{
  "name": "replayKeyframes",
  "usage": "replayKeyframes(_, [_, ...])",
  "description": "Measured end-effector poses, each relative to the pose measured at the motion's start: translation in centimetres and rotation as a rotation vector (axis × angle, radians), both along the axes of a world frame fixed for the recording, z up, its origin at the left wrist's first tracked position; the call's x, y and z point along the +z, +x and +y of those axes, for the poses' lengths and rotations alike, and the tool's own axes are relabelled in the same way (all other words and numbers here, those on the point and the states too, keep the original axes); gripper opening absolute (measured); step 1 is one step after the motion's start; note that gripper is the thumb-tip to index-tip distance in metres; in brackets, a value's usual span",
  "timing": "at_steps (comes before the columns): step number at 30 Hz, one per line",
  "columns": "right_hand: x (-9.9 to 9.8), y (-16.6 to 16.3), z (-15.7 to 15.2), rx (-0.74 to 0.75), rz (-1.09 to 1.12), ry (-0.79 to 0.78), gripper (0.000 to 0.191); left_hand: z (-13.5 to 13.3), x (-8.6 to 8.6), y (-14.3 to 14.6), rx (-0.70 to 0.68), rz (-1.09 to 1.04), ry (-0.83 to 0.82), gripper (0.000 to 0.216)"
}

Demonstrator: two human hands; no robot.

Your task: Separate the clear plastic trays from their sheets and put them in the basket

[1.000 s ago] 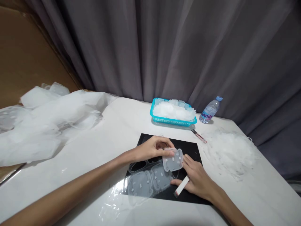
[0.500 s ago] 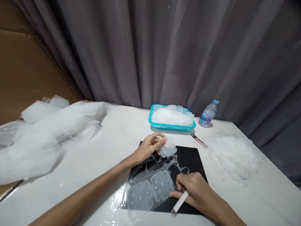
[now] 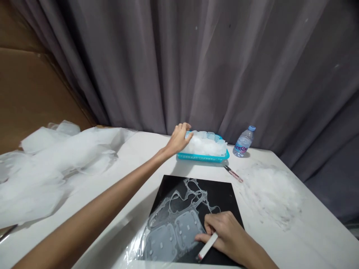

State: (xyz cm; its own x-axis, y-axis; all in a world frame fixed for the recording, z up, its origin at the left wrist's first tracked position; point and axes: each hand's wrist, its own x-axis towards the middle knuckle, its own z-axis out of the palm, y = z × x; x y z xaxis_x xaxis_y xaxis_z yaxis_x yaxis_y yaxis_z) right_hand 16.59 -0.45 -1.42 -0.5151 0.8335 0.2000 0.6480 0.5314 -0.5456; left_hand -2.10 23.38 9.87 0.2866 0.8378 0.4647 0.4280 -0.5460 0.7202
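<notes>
My left hand (image 3: pixel 179 139) is over the left end of a turquoise basket (image 3: pixel 203 158), thumb and fingers apart, with nothing visible between them. Many translucent plastic pieces (image 3: pixel 206 145) are heaped in the basket. My right hand (image 3: pixel 226 233) is closed around a slim white stick-like tool (image 3: pixel 208 246) with a reddish end. Its fingertips rest by a clear plastic sheet (image 3: pixel 189 228), which carries two rounded-square panels and a ragged cut-out frame. The sheet lies on a black mat (image 3: pixel 221 194) and overhangs its lower left side.
A pair of small pink-handled nippers (image 3: pixel 233 174) lies right of the basket. Beyond it stands a water bottle (image 3: pixel 244 142). Plastic scraps (image 3: pixel 272 194) are piled at right, and a large heap of translucent sheets (image 3: pixel 64 164) covers the left. A grey curtain (image 3: pixel 196 67) hangs behind the table.
My left hand has moved from above the mat, where it held a cut translucent piece, up to the basket, and its fingers have spread. My right hand stays on the sheet with the tool.
</notes>
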Motion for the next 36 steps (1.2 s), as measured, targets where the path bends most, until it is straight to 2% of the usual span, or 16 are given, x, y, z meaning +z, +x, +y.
replayKeyframes(2, [0.0,-0.1,-0.1,-0.003,-0.010,-0.009,0.041,-4.4,-1.6,-1.4,-0.105,0.074,-0.015,0.010])
replayKeyframes(6, [0.1,-0.4,-0.2,-0.036,-0.058,-0.003,0.041,-15.0,-4.6,-4.9,-0.368,0.287,-0.157,0.022])
replayKeyframes(8, [0.1,-0.6,-0.3,-0.056,-0.079,0.010,0.040,-18.5,-5.5,-6.5,-0.480,0.434,-0.214,0.038])
replayKeyframes(10, [0.1,-0.7,-0.4,-0.081,-0.092,0.018,0.040,-20.2,-6.1,-7.6,-0.516,0.499,-0.230,0.052])
replayKeyframes(13, [0.2,-0.9,-0.6,-0.126,-0.091,0.013,0.040,-20.0,-7.1,-8.3,-0.536,0.488,-0.197,0.058])
replayKeyframes(18, [0.2,-1.0,-0.9,-0.169,-0.084,-0.018,0.041,-16.8,-8.0,-8.1,-0.682,0.483,-0.107,0.065])
replayKeyframes(20, [0.1,-1.0,-1.0,-0.174,-0.084,-0.033,0.040,-15.6,-7.9,-7.8,-0.713,0.478,-0.051,0.060])
replayKeyframes(23, [0.2,-1.0,-1.0,-0.167,-0.066,-0.041,0.039,-14.9,-7.6,-7.3,-0.670,0.468,0.079,0.041])
replayKeyframes(28, [1.2,-0.4,-0.9,-0.214,0.158,0.059,0.041,-17.3,-7.4,-7.7,-0.647,0.541,0.191,0.036])
replayKeyframes(31, [2.0,0.1,-1.1,-0.246,0.381,0.068,0.055,-19.2,-7.8,-8.7,-0.674,0.549,0.181,0.039])
replayKeyframes(34, [2.1,0.3,-1.3,-0.174,0.542,-0.116,0.078,-20.2,-8.1,-9.5,-0.661,0.571,0.157,0.051])
replayKeyframes(36, [2.0,0.1,-1.4,-0.095,0.600,-0.268,0.083,-20.4,-8.2,-9.8,-0.652,0.605,0.133,0.057])
